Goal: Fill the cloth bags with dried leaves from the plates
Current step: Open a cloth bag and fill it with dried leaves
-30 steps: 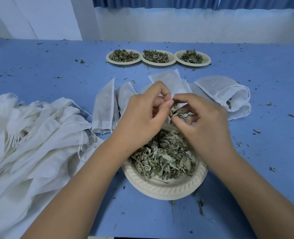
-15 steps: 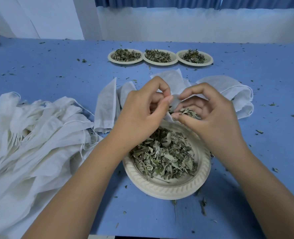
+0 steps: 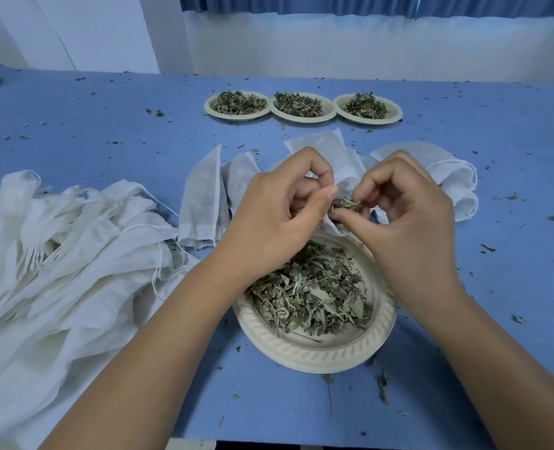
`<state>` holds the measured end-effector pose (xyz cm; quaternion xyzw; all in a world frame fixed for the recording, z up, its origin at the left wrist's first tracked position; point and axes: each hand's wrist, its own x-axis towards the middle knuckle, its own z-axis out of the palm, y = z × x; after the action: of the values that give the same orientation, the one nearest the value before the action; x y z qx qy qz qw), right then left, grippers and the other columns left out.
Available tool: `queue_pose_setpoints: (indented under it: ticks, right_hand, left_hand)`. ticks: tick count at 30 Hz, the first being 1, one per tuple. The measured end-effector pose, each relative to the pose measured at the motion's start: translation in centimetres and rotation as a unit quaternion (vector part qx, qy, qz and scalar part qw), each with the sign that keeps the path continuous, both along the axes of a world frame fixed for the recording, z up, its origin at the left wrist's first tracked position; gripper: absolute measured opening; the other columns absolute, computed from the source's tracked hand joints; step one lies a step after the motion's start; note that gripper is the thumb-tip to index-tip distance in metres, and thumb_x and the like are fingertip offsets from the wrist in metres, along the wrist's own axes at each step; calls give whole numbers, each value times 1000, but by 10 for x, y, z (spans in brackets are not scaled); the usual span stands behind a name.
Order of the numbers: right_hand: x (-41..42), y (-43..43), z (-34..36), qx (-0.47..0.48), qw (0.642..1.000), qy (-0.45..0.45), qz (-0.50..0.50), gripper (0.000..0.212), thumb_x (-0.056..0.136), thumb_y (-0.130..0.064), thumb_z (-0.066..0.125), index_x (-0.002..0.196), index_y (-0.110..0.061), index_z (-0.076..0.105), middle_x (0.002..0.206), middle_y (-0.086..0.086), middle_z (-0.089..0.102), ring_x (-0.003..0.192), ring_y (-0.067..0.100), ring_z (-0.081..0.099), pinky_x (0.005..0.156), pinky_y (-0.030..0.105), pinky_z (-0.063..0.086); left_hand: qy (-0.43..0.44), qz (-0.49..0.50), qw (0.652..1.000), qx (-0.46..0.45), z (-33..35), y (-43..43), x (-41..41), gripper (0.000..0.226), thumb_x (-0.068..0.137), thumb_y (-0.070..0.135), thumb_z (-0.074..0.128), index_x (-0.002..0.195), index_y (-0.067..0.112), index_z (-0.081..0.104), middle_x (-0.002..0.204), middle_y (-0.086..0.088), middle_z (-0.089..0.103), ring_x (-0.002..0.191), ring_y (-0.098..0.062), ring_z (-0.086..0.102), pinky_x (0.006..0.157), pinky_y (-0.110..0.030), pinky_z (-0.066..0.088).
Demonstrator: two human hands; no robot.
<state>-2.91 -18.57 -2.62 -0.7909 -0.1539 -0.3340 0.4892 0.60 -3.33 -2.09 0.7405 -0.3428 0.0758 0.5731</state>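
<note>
The blue table [image 3: 106, 125] runs back to a white wall with a blue curtain above it, and crumbs of leaf are scattered all over its top. Along the far side three small plates [image 3: 303, 107] of dried leaves stand in a row, rims touching.

Right in front of me stands the near plate [image 3: 318, 355], pale with a ribbed rim, and its dried leaves [image 3: 314, 293] are heaped in the middle. Both my hands are above its far edge. My left hand [image 3: 275, 219] is curled, thumb and forefinger pinching the edge of a white cloth bag [image 3: 329, 157] that stands up behind my knuckles. My right hand [image 3: 409, 219] is curled too, its fingertips clamped on a pinch of leaves [image 3: 345, 203] right at the bag, touching my left thumb. I cannot tell how far the bag's mouth is open, since my fingers hide it.

To my left lies a big heap of cloth bags [image 3: 58, 254] with loose drawstrings. Two flat bags [image 3: 204, 196] lie between that heap and my left hand. A rumpled bag [image 3: 448, 177] lies on the table behind my right hand.
</note>
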Motion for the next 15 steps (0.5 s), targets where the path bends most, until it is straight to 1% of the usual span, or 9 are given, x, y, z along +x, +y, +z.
queue_pose_setpoints:
  ticks: [2,3,5,7,8,10,12,13,15]
  right_hand:
    - [-1,-1,1,-25,999,-30,8,16,74,3,77,72,-4,62,75,2,58,69,17,57,65,31,50]
    - [-1,0,1,-45,998,-42,8,13,75,4,76,71,-3,66,74,3,61,70,17,59,66,29,50]
    - [0,2,0,-113,992,-55,-5,12,75,7,74,72,-4,71,73,2,67,71,17,61,68,28,48]
    - [1,2,0,-171,984,-53,-21,17,76,9,70,74,-7,73,76,-2,70,75,20,60,73,34,47]
    - [1,1,1,-175,983,-53,-32,20,78,9,66,76,-10,74,78,-7,69,77,20,59,77,37,45]
    - [-2,-3,5,-137,987,-65,-50,26,82,3,55,80,-15,73,82,-13,67,83,17,55,83,43,41]
    - [-5,-6,9,-121,989,-71,-45,29,84,-9,44,84,-18,72,88,-17,66,95,14,52,90,51,36]
    - [-7,-5,11,-147,987,-60,-35,30,84,-15,42,86,-19,71,92,-18,66,104,14,51,96,51,32]
    - [-7,2,8,-240,971,-16,-5,31,85,-26,40,90,-20,70,97,-19,65,122,17,44,104,43,18]
  left_hand:
    - [2,-2,1000,2,0,-1,-1,14,96,13,53,85,18,48,51,-9,42,45,-10,34,47,-21,31]
    - [2,-4,1000,1,1,-1,-1,14,96,13,53,84,19,48,51,-10,42,46,-11,34,48,-22,31]
    - [-1,-6,1000,-1,1,-2,-2,16,96,13,53,84,22,48,51,-9,41,46,-13,33,48,-24,30]
    - [-7,4,1000,-1,1,-1,-2,15,96,12,53,84,20,48,50,-7,41,45,-14,32,47,-24,29]
    - [-10,14,1000,-3,1,0,-1,14,96,12,53,84,18,48,49,-6,42,44,-11,32,46,-23,28]
    - [-11,39,999,-13,2,2,1,12,97,13,53,86,15,49,49,-8,44,43,-7,31,45,-18,27]
    - [-1,52,998,-31,4,4,3,12,97,14,53,87,16,50,50,-15,44,43,-6,30,45,-16,26]
    - [8,44,998,-43,6,4,2,12,97,15,53,87,18,50,51,-16,44,43,-7,30,45,-16,26]
    - [23,6,998,-57,7,4,-1,12,97,15,53,87,20,50,50,-11,41,44,-7,30,44,-18,27]
